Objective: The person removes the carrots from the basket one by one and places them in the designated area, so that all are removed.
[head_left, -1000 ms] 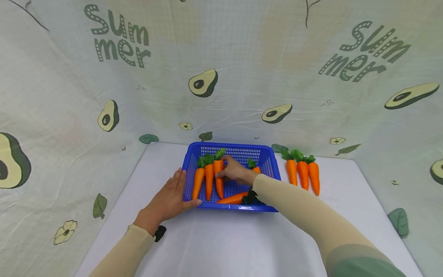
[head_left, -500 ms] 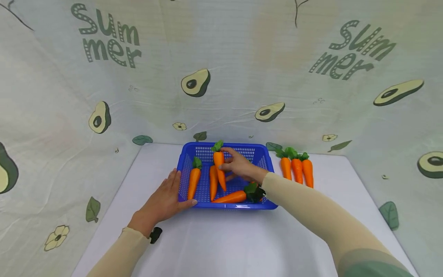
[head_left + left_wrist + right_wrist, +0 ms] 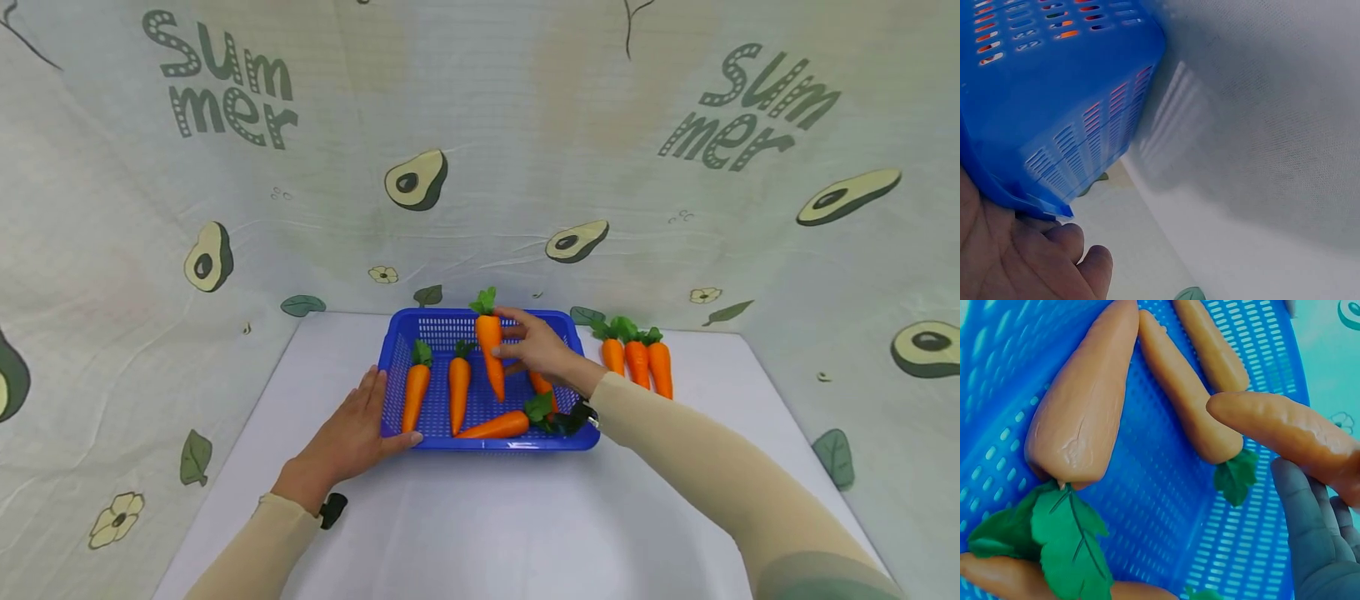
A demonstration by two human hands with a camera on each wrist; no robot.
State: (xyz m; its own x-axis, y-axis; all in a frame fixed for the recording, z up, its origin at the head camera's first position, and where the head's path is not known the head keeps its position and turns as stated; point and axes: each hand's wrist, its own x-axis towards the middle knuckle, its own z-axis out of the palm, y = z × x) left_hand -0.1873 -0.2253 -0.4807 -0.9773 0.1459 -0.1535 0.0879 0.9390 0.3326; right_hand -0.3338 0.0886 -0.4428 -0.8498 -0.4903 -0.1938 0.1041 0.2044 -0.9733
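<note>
My right hand (image 3: 543,343) pinches a carrot (image 3: 491,346) with green leaves and holds it up over the blue basket (image 3: 491,445), tip pointing down. In the right wrist view that carrot (image 3: 1291,428) lies against the fingers. Two carrots stand side by side in the basket's left part, the leftmost carrot (image 3: 416,396) and a second carrot (image 3: 459,392). Along the front wall a carrot (image 3: 498,426) lies crosswise; another carrot (image 3: 542,385) is partly hidden behind my right hand. My left hand (image 3: 348,437) rests against the basket's left rim, fingers straight, thumb over the front corner.
Outside the basket, several things stand near: a group of carrots, with one carrot (image 3: 637,362) in the middle, lies on the white table (image 3: 480,525) to the right. A printed cloth (image 3: 480,108) hangs behind and at the sides.
My right hand has lifted a carrot from the basket's left group and moved it rightward. The second carrot now lies apart from the leftmost one. My left hand stays at the basket.
</note>
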